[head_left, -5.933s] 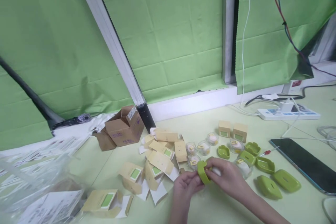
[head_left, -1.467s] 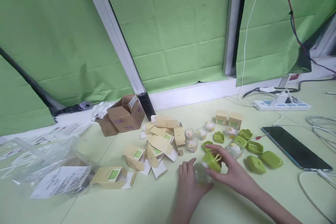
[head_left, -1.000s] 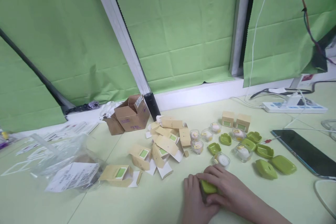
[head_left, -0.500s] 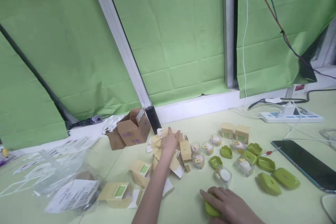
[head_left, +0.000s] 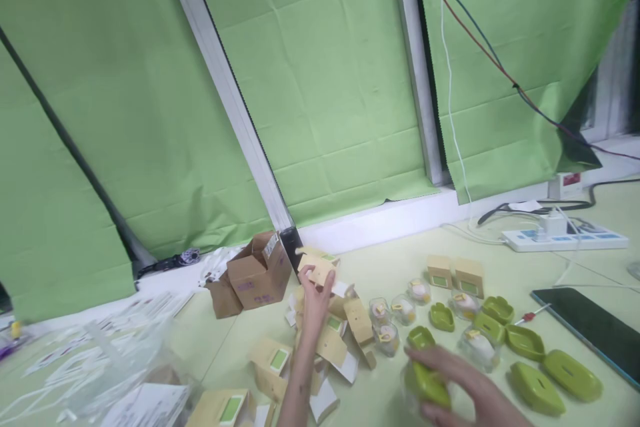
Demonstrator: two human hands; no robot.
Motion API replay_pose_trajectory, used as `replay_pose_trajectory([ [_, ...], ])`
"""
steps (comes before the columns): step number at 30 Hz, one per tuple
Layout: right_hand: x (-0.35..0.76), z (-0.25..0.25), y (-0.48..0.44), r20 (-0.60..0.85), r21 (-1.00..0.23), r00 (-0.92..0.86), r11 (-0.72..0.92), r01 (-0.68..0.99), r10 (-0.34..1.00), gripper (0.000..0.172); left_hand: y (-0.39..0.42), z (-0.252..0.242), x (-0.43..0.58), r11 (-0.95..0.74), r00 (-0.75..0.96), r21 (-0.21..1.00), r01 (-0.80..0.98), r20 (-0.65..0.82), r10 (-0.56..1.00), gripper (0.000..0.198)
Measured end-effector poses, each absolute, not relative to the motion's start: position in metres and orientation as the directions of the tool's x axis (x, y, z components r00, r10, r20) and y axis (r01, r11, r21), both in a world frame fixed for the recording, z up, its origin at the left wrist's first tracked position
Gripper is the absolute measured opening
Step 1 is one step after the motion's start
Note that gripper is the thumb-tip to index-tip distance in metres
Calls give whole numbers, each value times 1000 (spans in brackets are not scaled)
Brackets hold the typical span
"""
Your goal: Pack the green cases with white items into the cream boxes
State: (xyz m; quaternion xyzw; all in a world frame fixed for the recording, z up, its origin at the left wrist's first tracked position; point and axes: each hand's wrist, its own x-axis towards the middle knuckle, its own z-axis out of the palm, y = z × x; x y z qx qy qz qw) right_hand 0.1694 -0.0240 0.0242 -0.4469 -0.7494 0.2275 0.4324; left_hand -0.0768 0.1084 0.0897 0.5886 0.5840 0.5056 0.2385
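Hands update: left hand is pinching a tan box above the pile, right hand is clutching a green case. That fingertip pinch looks loose, so I reckon the box could be slipping onto the jars.

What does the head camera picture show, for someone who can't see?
The left hand holds a small tan box above a pile of cartons, while the right hand grips a green-lidded container near candle jars and green lids.
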Motion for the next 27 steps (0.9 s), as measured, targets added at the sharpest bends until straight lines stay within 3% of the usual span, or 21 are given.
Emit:
replay_pose_trajectory([
  [3,178,47,-4,327,-834,-89,331,440,941,51,85,84,-64,-261,-241,922,285,333,912,77],
  [6,179,57,20,290,-889,-21,277,364,957,54,59,76,-45,-274,-119,962,-15,271,955,98],
  [8,177,57,30,298,-911,27,275,309,954,56,41,67,-29,-168,6,948,-271,176,984,107],
  [10,175,55,34,340,-901,23,319,295,940,54,27,56,-14,-20,36,914,-405,38,999,99],
  [13,172,49,31,402,-856,-68,402,325,913,48,12,36,3,66,69,884,-464,-38,997,99],
  [16,169,43,30,321,-915,27,303,268,947,53,1,23,7,15,232,868,-497,116,966,114],
  [19,167,40,30,114,-992,125,108,57,986,58,-8,17,4,68,473,892,-448,172,864,110],
  [23,166,46,25,-82,-960,-78,-99,-260,994,57,-12,5,-1,144,617,931,-335,101,780,116],
  [25,167,51,21,-117,-959,-158,-153,-239,980,49,-8,-4,-3,172,608,924,-340,77,790,122],
  [27,169,54,20,-95,-986,-174,-116,-116,980,41,-2,-13,-7,166,553,921,-352,61,831,118],
])
